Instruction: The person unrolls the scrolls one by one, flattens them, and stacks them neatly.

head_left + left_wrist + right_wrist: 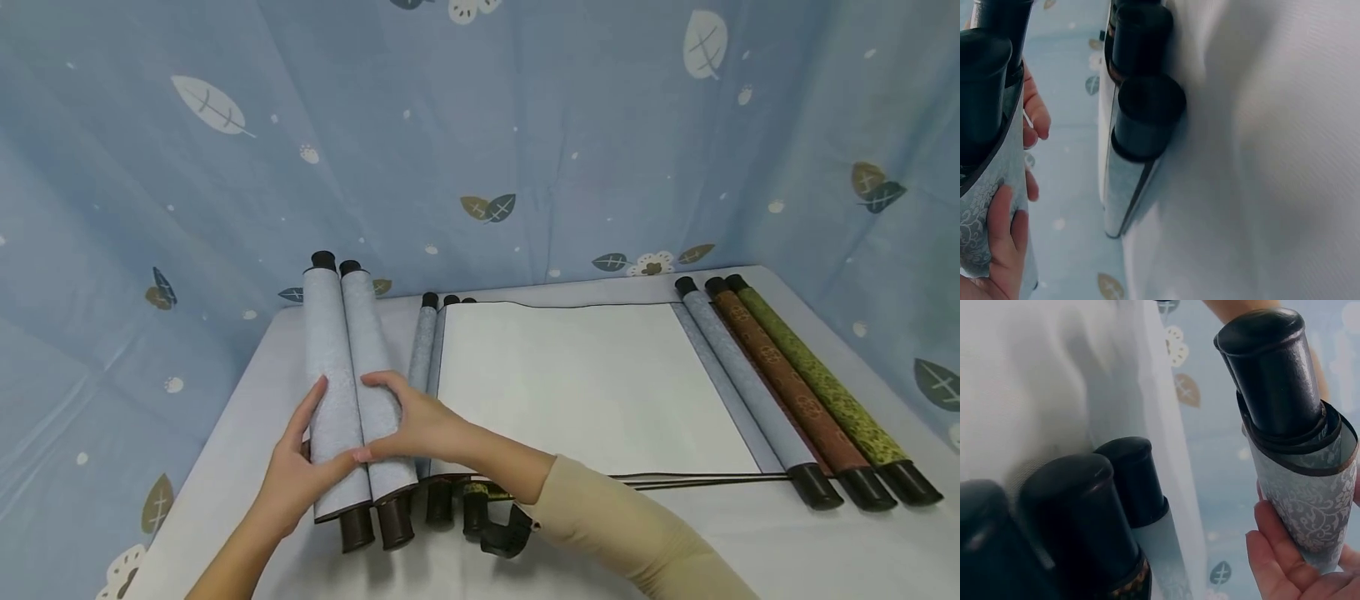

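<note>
A hanging scroll in pale grey-blue patterned brocade, wound into two rolls side by side (pixel 326 333), is held raised over the left part of the table. My left hand (pixel 296 475) grips the left roll, with thumb and fingers spread round it. The right hand (pixel 423 421) crosses over from the right and grips the other roll, its thumb tip meeting the left thumb. Dark roller knobs (pixel 356 531) stick out of both ends. In the right wrist view, loose layered edges show around one knob (pixel 1275 381), and fingers (pixel 1275 550) cup the brocade from below.
Another scroll lies unrolled, its white paper (pixel 577 383) facing up. At its right lie grey-blue (pixel 742 375), brown (pixel 795 383) and green (pixel 825 375) rolls; more dark knobs (pixel 440 504) stand at its left. A black curved piece (pixel 508 533) sits by the right cuff. Blue leaf-print cloth (pixel 375 108) hangs behind.
</note>
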Tool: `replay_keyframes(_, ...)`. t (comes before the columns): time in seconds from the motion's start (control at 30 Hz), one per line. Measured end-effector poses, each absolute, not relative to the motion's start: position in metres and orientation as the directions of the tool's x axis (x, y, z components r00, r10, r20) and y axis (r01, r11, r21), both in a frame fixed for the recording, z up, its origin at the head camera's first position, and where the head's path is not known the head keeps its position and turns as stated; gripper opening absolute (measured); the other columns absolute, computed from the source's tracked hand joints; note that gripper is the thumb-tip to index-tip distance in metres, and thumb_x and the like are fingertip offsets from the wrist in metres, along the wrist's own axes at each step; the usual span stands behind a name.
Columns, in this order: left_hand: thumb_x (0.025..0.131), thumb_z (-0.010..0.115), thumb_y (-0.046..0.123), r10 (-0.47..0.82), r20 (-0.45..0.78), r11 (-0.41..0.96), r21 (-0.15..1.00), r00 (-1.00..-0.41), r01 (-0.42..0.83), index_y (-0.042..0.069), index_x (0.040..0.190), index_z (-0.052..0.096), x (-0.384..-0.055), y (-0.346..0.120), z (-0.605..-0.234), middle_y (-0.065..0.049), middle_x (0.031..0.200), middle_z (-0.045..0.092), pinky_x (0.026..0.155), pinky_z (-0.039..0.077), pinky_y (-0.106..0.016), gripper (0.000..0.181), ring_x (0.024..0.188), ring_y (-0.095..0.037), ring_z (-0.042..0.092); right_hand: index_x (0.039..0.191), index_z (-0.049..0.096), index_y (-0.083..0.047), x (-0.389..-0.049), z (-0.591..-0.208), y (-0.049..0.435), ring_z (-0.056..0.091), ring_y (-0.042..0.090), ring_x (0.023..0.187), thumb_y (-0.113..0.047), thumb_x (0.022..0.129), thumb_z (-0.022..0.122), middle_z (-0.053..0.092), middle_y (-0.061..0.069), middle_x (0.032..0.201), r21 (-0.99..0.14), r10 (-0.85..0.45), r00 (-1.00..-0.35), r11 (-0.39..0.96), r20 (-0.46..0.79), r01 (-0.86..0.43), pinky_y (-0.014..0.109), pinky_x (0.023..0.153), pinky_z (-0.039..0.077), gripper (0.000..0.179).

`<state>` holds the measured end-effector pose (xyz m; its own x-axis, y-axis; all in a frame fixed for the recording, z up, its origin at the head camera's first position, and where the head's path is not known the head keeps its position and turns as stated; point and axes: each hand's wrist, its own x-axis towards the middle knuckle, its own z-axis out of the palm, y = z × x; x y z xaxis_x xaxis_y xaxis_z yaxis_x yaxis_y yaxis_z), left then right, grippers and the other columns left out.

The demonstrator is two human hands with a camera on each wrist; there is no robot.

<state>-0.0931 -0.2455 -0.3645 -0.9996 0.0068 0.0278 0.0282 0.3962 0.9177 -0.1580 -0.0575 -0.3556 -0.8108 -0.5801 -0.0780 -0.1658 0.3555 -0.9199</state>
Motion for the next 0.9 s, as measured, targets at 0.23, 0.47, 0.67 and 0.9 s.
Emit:
replay_keyframes(0.23, 0.081, 0.075, 0.009, 0.040, 0.055, 0.387, 0.920, -0.998, 0.067, 0.040, 0.151, 0.013, -0.098, -0.231, -0.365, -0.014, 0.151, 0.021, 0.077, 0.051, -0.030, 0.098, 0.116, -0.040, 0.047, 0.137, 0.037, -0.048, -0.154, -0.356, -0.038, 0.044, 0.020, 0.125, -0.035, 0.070, 0.083, 0.039, -0.002, 0.144, -0.948, -0.554, -0.831, 0.288, -0.049, -0.136, 0.043, 0.091, 0.043, 0.082)
replay_keyframes(0.47, 0.080, 0.075, 0.011, 0.079, 0.075, 0.359, 0.928, -0.994, 0.098, 0.038, 0.150, 0.015, -0.108, -0.212, -0.364, -0.011, 0.154, 0.016, 0.084, 0.048, -0.043, 0.097, 0.122, -0.039, 0.043, 0.140, 0.039, -0.038, -0.157, -0.352, -0.016, 0.050, 0.020, 0.114, -0.026, 0.070, 0.083, 0.042, 0.003, 0.141, -0.963, -0.535, -0.845, 0.233, -0.008, -0.139, 0.039, 0.085, 0.046, 0.083)
replay_keyframes(0.67, 0.080, 0.075, 0.012, 0.119, 0.054, 0.309, 0.947, -0.991, 0.088, 0.038, 0.150, 0.016, -0.118, -0.192, -0.364, -0.009, 0.154, 0.017, 0.086, 0.046, -0.045, 0.095, 0.124, -0.039, 0.041, 0.141, 0.037, -0.034, -0.161, -0.351, 0.005, 0.055, 0.023, 0.105, -0.021, 0.072, 0.082, 0.043, 0.009, 0.135, -0.980, -0.528, -0.849, 0.185, -0.036, -0.073, 0.036, 0.078, 0.051, 0.083)
replay_keyframes(0.9, 0.079, 0.076, 0.014, 0.166, 0.020, 0.278, 0.958, -0.986, 0.066, 0.038, 0.150, 0.015, -0.127, -0.175, -0.362, -0.004, 0.155, 0.015, 0.087, 0.046, -0.044, 0.096, 0.126, -0.037, 0.041, 0.143, 0.035, -0.028, -0.163, -0.348, 0.025, 0.057, 0.027, 0.101, -0.017, 0.073, 0.082, 0.042, 0.013, 0.134, -0.981, -0.508, -0.860, 0.185, -0.053, -0.049, 0.038, 0.078, 0.052, 0.085)
